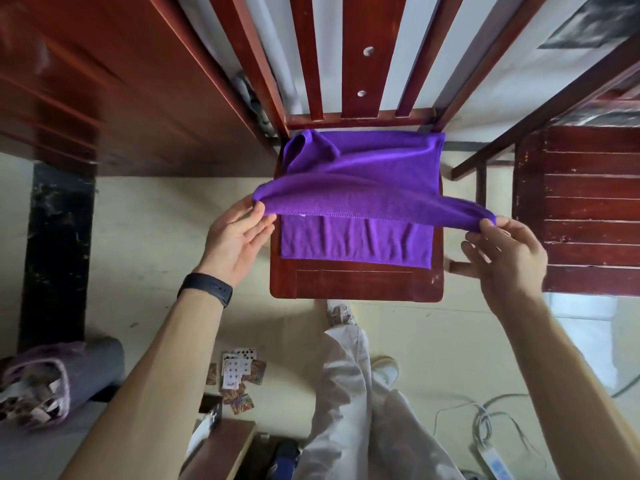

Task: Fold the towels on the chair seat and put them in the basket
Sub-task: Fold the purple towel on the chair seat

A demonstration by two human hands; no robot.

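A person stands over a dark red wooden chair [356, 282], lifting the near edge of a purple towel [363, 174] above the chair seat. The left hand [235, 237] pinches the towel's left corner between thumb and forefinger, the other fingers spread loosely open below it. The right hand [505, 251] pinches the opposite corner the same way, its remaining fingers curled and apart. Between the two hands the stitched hem stretches in a shallow arc, raised clear of the seat, while the far part of the cloth rests against the base of the chair's slatted back, one far corner bunched into a fold. Beneath the lifted hem, more purple cloth [356, 242] lies flat on the seat; whether it is a second towel or part of the same one cannot be told. A black band [207, 287] circles the left wrist. On the pale floor [145, 244] below lie scattered playing cards [237, 372] near the person's white trouser leg [349, 393]. A second slatted wooden seat [588, 209] stands just to the right of the chair. A pale purple basket [38, 393] sits at lower left, well apart from the chair.
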